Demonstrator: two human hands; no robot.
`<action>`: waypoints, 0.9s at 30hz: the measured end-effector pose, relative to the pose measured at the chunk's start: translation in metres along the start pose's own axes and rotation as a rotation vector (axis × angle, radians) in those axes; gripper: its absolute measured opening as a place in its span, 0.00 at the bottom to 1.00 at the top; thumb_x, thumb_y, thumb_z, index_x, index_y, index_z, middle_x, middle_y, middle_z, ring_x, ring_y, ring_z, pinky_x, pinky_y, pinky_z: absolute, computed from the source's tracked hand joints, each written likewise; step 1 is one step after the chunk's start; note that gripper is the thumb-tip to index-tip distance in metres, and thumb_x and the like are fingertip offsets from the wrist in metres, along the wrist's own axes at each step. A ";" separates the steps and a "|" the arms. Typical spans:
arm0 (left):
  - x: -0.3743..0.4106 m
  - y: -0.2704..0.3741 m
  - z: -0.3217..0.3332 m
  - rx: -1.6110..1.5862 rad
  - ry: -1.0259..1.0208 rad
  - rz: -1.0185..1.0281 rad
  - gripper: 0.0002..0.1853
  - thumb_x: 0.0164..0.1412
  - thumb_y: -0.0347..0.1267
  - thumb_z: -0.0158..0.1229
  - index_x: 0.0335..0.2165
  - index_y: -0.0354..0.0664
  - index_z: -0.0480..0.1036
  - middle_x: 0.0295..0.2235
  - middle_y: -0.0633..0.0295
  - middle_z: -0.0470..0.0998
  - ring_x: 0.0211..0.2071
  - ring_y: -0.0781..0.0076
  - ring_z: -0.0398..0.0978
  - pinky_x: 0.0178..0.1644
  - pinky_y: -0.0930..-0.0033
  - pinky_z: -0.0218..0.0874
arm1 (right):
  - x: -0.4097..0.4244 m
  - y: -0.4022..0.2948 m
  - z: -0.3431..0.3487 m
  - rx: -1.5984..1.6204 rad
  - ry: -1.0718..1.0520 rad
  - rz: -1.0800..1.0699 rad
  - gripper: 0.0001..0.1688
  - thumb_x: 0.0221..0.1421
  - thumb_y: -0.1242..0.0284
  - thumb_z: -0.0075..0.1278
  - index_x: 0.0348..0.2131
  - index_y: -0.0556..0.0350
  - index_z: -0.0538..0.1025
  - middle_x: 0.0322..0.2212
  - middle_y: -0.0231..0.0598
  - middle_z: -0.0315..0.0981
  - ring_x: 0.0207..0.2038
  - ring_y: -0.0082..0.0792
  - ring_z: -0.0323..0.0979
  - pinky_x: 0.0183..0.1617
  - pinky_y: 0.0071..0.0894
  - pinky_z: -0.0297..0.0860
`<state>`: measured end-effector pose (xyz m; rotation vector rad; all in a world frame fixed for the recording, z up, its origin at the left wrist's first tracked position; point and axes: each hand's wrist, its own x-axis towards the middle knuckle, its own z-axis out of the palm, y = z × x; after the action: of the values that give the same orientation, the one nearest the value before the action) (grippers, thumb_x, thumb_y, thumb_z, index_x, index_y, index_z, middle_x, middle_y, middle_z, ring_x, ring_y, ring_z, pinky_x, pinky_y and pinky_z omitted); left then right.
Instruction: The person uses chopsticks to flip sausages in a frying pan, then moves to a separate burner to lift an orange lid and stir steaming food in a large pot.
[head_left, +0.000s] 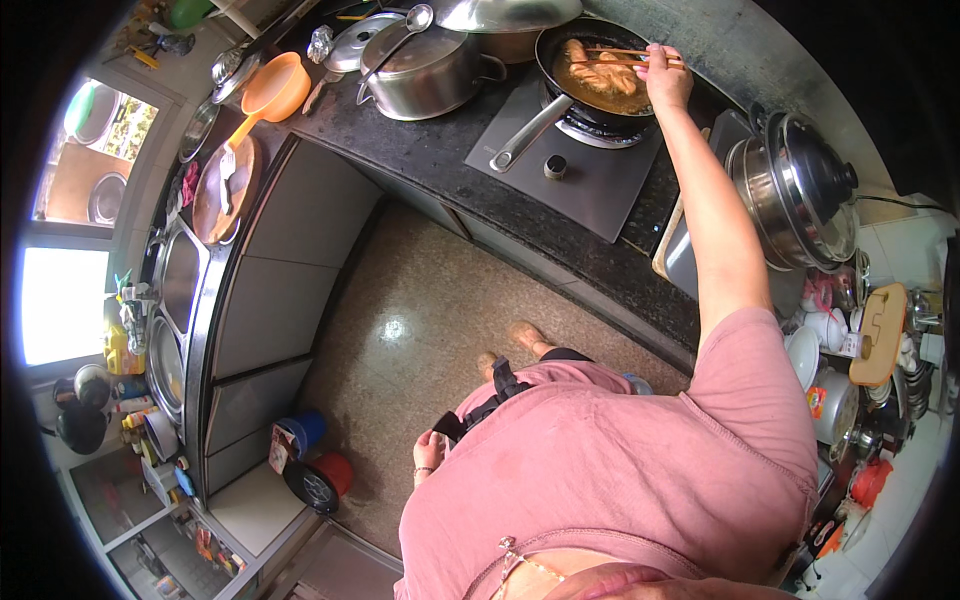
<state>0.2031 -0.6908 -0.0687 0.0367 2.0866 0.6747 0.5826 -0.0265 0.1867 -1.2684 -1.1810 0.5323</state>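
Observation:
My right hand (666, 79) holds a pair of wooden chopsticks (628, 52) over a black frying pan (548, 66). Several golden-brown pieces of frying food (611, 75) sit in oil in the pan, and the chopstick tips reach over them. The pan rests on the burner of a dark single hob (585, 195), its metal handle (529, 135) pointing towards the front left. Low at my left side, my left hand (429, 451) is beside a black strap (480, 409) at my waist. Its fingers are partly hidden, so I cannot tell whether it grips the strap.
Left of the hob stands a lidded steel pot (424, 71) with a ladle (416, 21) on top. An orange dipper (276, 86) and a round chopping board (210, 187) lie towards the sink (161, 360). A steamer pot (780, 187) stands at right. Buckets (341, 472) sit on the floor.

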 end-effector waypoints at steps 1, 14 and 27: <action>-0.005 0.007 0.001 0.035 0.012 -0.006 0.17 0.55 0.35 0.50 0.43 0.38 0.67 0.30 0.63 0.75 0.26 0.76 0.72 0.25 0.75 0.63 | -0.002 -0.006 -0.002 0.017 -0.023 -0.009 0.14 0.55 0.67 0.42 0.30 0.61 0.71 0.23 0.39 0.71 0.21 0.28 0.73 0.24 0.21 0.70; 0.008 0.012 -0.004 0.141 -0.073 0.080 0.15 0.55 0.34 0.49 0.41 0.39 0.68 0.30 0.62 0.75 0.27 0.74 0.73 0.28 0.73 0.65 | -0.010 -0.030 -0.076 0.080 -0.060 -0.046 0.15 0.54 0.66 0.45 0.33 0.62 0.71 0.24 0.39 0.72 0.23 0.27 0.73 0.25 0.20 0.70; 0.039 -0.023 -0.021 -0.159 -0.155 0.020 0.15 0.55 0.35 0.49 0.40 0.40 0.69 0.28 0.64 0.75 0.24 0.76 0.72 0.24 0.75 0.63 | -0.036 -0.009 -0.079 -0.923 -0.307 -0.866 0.06 0.45 0.73 0.46 0.28 0.44 0.66 0.28 0.39 0.59 0.30 0.43 0.67 0.31 0.40 0.67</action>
<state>0.1687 -0.7093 -0.1007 0.0197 1.8818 0.8223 0.6374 -0.0942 0.1918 -1.2457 -2.1983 -0.5545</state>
